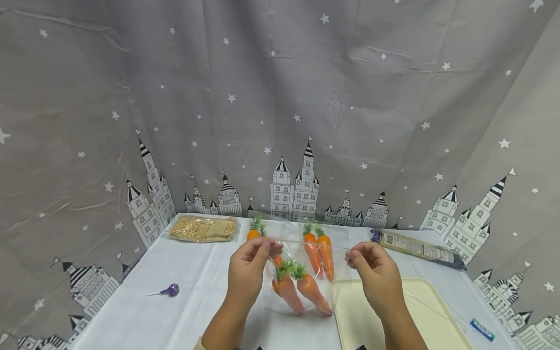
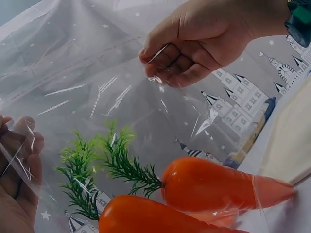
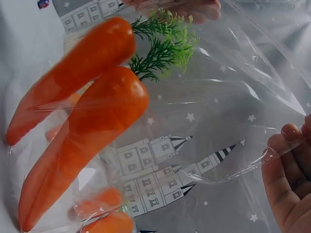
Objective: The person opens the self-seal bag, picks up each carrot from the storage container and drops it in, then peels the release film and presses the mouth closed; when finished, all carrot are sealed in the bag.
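Observation:
A clear plastic bag (image 2: 112,92) is stretched between my two hands above the front of the table. Its left edge is pinched between the thumb and fingers of my left hand (image 1: 248,270); my right hand (image 1: 377,272) pinches the right edge. Inside the lower part lie two orange carrots, one on the left (image 1: 288,294) and one on the right (image 1: 313,293), green leafy tops pointing up toward the bag's upper edge. Behind the bag, more carrots (image 1: 311,253) lie on the table in clear wrapping, and another carrot (image 1: 253,235) is partly hidden by my left hand.
A cream tray (image 1: 363,325) sits under my right hand. Toward the back are a packet of yellow kernels (image 1: 197,228) and a long dark-ended package (image 1: 420,249). A purple lollipop (image 1: 173,290) lies left; a small blue-green packet (image 1: 482,330) lies right. A grey curtain (image 1: 245,121) hangs behind.

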`<act>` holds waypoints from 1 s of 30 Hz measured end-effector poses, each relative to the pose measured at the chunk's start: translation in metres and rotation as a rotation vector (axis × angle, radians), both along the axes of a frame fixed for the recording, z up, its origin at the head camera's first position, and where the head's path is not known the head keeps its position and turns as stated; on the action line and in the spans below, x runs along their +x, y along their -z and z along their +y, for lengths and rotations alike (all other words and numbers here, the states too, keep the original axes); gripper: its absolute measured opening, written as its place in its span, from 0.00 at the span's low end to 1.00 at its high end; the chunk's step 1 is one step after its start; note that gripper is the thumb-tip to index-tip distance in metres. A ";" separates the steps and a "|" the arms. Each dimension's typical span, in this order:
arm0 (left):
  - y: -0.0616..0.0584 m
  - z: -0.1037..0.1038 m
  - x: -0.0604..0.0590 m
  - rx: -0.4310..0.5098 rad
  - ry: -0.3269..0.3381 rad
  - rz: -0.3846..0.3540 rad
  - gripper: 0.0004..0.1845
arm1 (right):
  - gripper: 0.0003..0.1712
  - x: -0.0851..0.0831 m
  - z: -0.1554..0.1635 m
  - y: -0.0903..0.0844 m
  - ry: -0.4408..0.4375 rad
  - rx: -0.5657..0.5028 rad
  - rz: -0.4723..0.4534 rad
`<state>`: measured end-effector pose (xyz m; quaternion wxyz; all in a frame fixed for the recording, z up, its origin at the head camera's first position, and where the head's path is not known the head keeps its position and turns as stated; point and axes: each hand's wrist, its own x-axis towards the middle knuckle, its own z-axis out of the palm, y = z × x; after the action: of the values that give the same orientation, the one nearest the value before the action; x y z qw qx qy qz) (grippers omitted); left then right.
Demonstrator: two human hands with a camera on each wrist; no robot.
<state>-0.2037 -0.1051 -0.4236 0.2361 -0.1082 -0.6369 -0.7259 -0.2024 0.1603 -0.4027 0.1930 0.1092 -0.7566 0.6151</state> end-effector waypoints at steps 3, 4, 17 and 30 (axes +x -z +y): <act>0.000 -0.001 0.001 0.011 0.001 -0.012 0.11 | 0.04 0.001 -0.001 0.000 0.014 0.013 0.010; 0.000 -0.001 0.001 0.013 0.001 -0.019 0.11 | 0.04 0.001 -0.002 0.000 0.025 0.021 0.013; -0.001 -0.002 -0.002 0.074 0.056 -0.055 0.12 | 0.10 0.014 -0.025 -0.015 0.182 0.141 0.095; 0.000 0.005 -0.005 0.152 0.112 -0.055 0.11 | 0.12 0.020 -0.060 -0.013 0.352 0.355 0.637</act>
<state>-0.2091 -0.1006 -0.4233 0.1853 -0.1055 -0.5792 -0.7868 -0.1820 0.1005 -0.3901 0.4983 0.1948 -0.7605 0.3678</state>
